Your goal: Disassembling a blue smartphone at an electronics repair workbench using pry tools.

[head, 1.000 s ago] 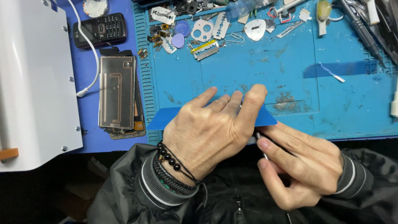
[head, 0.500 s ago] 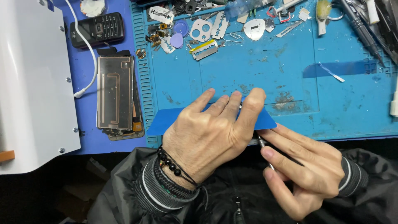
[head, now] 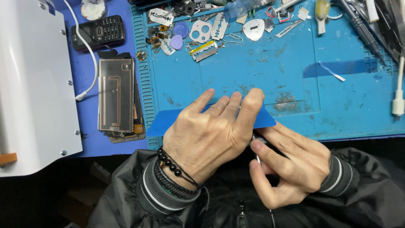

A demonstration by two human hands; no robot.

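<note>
My left hand [head: 213, 135] lies flat, fingers spread, pressing down on a blue flat rectangular piece [head: 162, 122] at the near edge of the blue work mat [head: 337, 105]. Most of that piece is hidden under the hand; its left end and right corner [head: 265, 119] stick out. My right hand [head: 291, 162] sits just to the right and below, fingers pinched around a thin metal tool [head: 258, 159] whose tip goes under the left hand's index finger. What lies under the blue piece is hidden.
A stack of phone back panels [head: 116, 99] lies left of the mat, a black keypad phone [head: 98, 31] above it. A white machine [head: 31, 84] fills the left, with a white cable [head: 86, 55]. Razor blades, picks and small parts [head: 202, 31] litter the mat's far edge; pens and tools [head: 371, 25] top right.
The left hand and the blue piece have shifted slightly left and nearer. The right hand has moved in under the left index finger with the thin tool.
</note>
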